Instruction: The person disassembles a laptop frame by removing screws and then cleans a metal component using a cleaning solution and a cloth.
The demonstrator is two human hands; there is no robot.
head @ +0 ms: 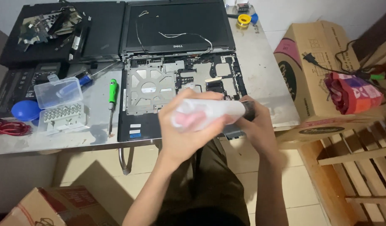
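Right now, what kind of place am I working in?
Probably a small home or back-room electronics repair bench. A stripped-down laptop lies open on a metal table, beside a green-handled screwdriver and a clear box of driver bits. Cardboard boxes stand around it.

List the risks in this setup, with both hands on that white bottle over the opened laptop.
1. The white bottle, gripped by the left hand and right hand, sits near the exposed laptop base; any spill might reach it.
2. The green screwdriver lies near the table edge and could roll off.
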